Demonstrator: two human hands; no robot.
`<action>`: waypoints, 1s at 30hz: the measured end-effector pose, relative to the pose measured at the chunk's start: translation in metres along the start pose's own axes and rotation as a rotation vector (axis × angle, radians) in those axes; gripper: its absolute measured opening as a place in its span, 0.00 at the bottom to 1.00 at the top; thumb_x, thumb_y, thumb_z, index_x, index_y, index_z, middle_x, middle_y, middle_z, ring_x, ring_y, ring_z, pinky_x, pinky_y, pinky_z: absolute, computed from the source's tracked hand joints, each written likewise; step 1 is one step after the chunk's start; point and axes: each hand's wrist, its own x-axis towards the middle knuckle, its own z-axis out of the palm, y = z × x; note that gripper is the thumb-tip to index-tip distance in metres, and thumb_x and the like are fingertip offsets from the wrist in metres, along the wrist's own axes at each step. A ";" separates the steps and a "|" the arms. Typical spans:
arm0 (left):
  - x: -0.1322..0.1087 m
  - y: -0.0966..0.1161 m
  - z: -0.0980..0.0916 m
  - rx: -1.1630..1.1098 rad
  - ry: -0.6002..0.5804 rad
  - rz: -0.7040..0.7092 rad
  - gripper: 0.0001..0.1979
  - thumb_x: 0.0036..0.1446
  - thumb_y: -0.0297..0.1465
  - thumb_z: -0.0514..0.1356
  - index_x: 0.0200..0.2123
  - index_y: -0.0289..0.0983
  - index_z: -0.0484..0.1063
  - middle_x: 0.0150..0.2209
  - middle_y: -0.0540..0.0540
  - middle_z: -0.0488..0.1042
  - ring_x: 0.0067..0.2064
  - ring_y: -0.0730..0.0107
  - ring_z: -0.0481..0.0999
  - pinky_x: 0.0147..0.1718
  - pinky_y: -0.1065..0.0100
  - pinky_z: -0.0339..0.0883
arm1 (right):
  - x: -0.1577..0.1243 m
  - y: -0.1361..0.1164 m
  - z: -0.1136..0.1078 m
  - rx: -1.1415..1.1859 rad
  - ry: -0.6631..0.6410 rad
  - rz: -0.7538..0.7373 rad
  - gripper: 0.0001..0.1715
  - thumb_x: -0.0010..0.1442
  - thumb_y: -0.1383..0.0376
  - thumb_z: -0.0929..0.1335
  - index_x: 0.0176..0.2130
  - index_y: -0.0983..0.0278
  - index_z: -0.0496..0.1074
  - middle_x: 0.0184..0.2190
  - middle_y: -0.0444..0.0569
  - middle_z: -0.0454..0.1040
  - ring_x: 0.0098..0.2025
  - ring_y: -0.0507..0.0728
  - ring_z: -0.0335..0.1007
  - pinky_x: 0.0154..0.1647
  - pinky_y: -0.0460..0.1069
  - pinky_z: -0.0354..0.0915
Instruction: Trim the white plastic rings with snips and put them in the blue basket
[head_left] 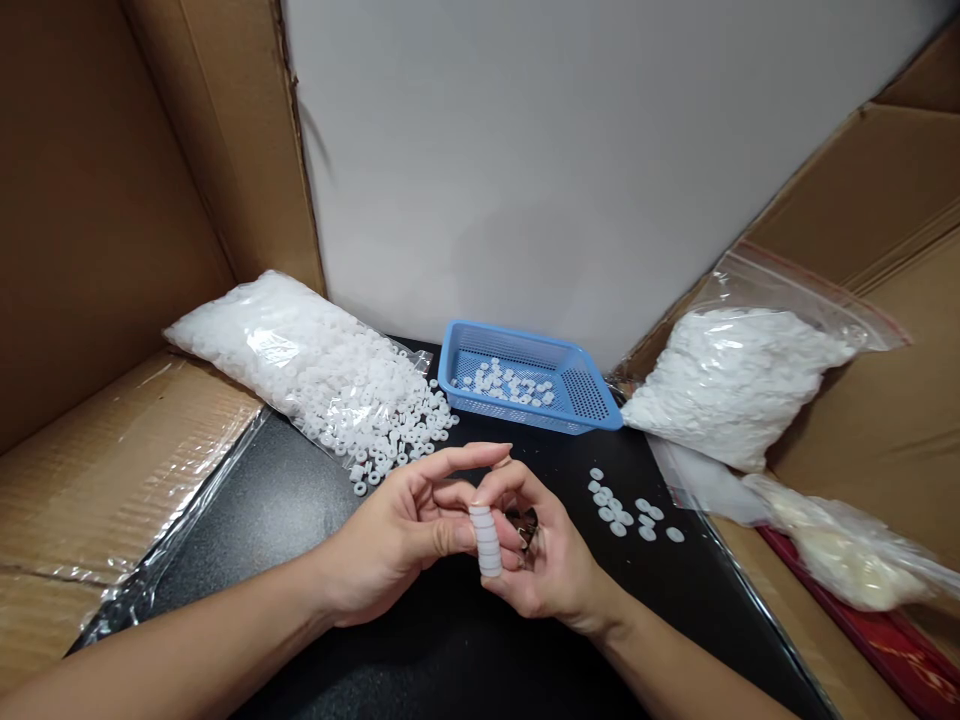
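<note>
Head view, both hands over the table point(225, 510). I have the stack point(487, 545) up in the air between them, short, white, close to upright with a slight lean, well in front of the basket point(585, 348).

Right hand point(551, 550): clamped on the stack end to end, forefinger at the top, thumb at the foot. Left hand point(405, 525): half curled, thumb tip at the stack's left side; I cannot tell whether its fingers behind also grip. Its forefinger reaches across toward the right fingertips.

Step in hand, as I judge it: gathering and squaring the pieces into one column. Their flat faces are hidden from me, so I cannot say whether they match the rings point(405, 440) spilling from the left bag point(277, 340) or the discs point(615, 515) lying loose on the right. More small white pieces point(517, 385) lie in the basket.

For the next move, I judge that it calls for even pressure along the column and a light guiding thumb at the side. Nothing visible threads the pieces together, so a loosened end or a sideways push could buckle the line and scatter it.
</note>
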 end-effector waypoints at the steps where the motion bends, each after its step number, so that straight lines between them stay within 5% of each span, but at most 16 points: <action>1: 0.000 0.000 0.000 0.005 0.006 0.001 0.26 0.53 0.26 0.73 0.55 0.42 0.78 0.35 0.45 0.86 0.38 0.66 0.85 0.43 0.67 0.76 | 0.000 0.000 0.000 0.003 0.003 0.005 0.22 0.47 0.63 0.77 0.40 0.56 0.68 0.32 0.41 0.64 0.25 0.48 0.61 0.21 0.43 0.61; 9: 0.000 0.000 0.000 0.042 0.037 0.019 0.26 0.51 0.26 0.74 0.54 0.40 0.78 0.34 0.44 0.85 0.38 0.64 0.85 0.43 0.65 0.76 | 0.000 0.003 0.001 0.051 -0.022 0.002 0.22 0.47 0.62 0.77 0.40 0.57 0.68 0.41 0.45 0.65 0.26 0.47 0.61 0.22 0.42 0.61; 13: 0.000 -0.001 -0.001 0.027 0.015 0.029 0.25 0.52 0.26 0.74 0.54 0.40 0.78 0.36 0.44 0.86 0.38 0.65 0.86 0.43 0.67 0.76 | -0.001 0.005 0.000 0.088 -0.049 0.010 0.21 0.49 0.63 0.77 0.42 0.55 0.68 0.33 0.40 0.63 0.25 0.47 0.57 0.23 0.42 0.60; 18: 0.001 -0.004 -0.002 -0.074 -0.046 0.032 0.22 0.57 0.30 0.71 0.56 0.42 0.78 0.41 0.42 0.86 0.42 0.66 0.86 0.46 0.68 0.76 | -0.001 0.002 -0.001 0.054 -0.005 -0.009 0.22 0.47 0.64 0.78 0.41 0.55 0.69 0.38 0.42 0.66 0.32 0.50 0.65 0.29 0.44 0.66; 23: -0.001 -0.003 -0.002 -0.062 -0.010 0.007 0.22 0.55 0.29 0.72 0.54 0.41 0.79 0.37 0.45 0.86 0.39 0.68 0.85 0.44 0.69 0.77 | -0.001 0.000 0.000 0.073 -0.041 0.046 0.22 0.48 0.62 0.77 0.41 0.56 0.67 0.34 0.42 0.65 0.27 0.49 0.61 0.25 0.43 0.63; 30: 0.000 -0.001 -0.002 -0.036 0.023 0.005 0.23 0.52 0.29 0.74 0.53 0.40 0.79 0.36 0.45 0.84 0.38 0.67 0.85 0.44 0.67 0.76 | 0.001 -0.002 0.001 0.083 -0.045 0.019 0.22 0.48 0.60 0.78 0.41 0.56 0.68 0.41 0.45 0.67 0.29 0.49 0.64 0.25 0.44 0.65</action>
